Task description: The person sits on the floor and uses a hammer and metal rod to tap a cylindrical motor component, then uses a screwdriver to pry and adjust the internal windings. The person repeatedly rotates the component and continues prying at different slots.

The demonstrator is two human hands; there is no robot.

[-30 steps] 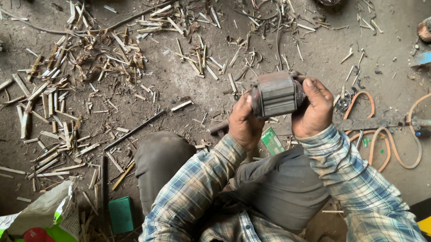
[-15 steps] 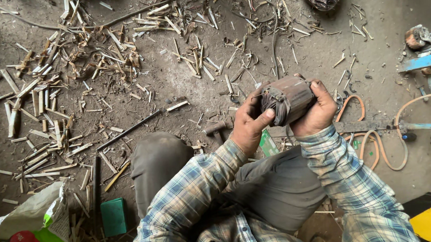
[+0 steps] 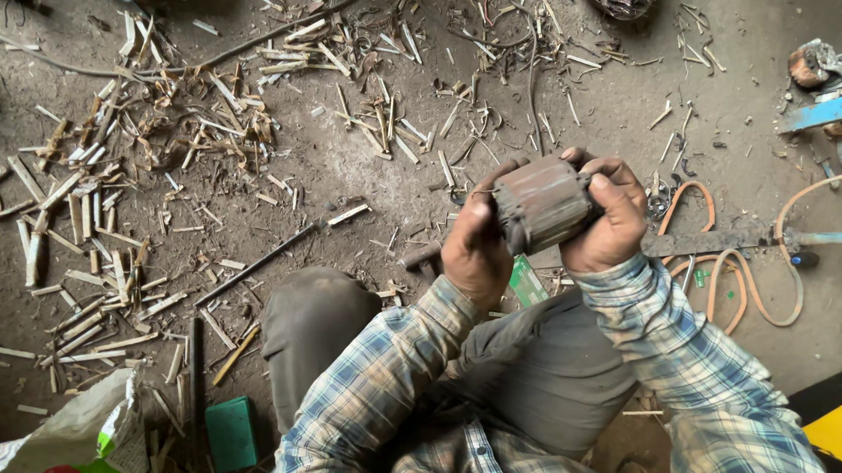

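I hold a dark, ribbed metal cylinder, like a motor core, in front of me above my knees. My left hand grips its left end, fingers curled over the top. On the other end, my right hand wraps around from the right. Both plaid sleeves reach up from the bottom of the view. The cylinder's underside is hidden by my palms.
Several wood and insulation slivers litter the dirt floor. A thin metal rod lies left of my knee. An orange hose coils at right near a blue tool. A green box and a sack sit at bottom left.
The cylinder has turned in my hands and tilted slightly. The view has shifted, so the floor debris sits a little differently in frame.
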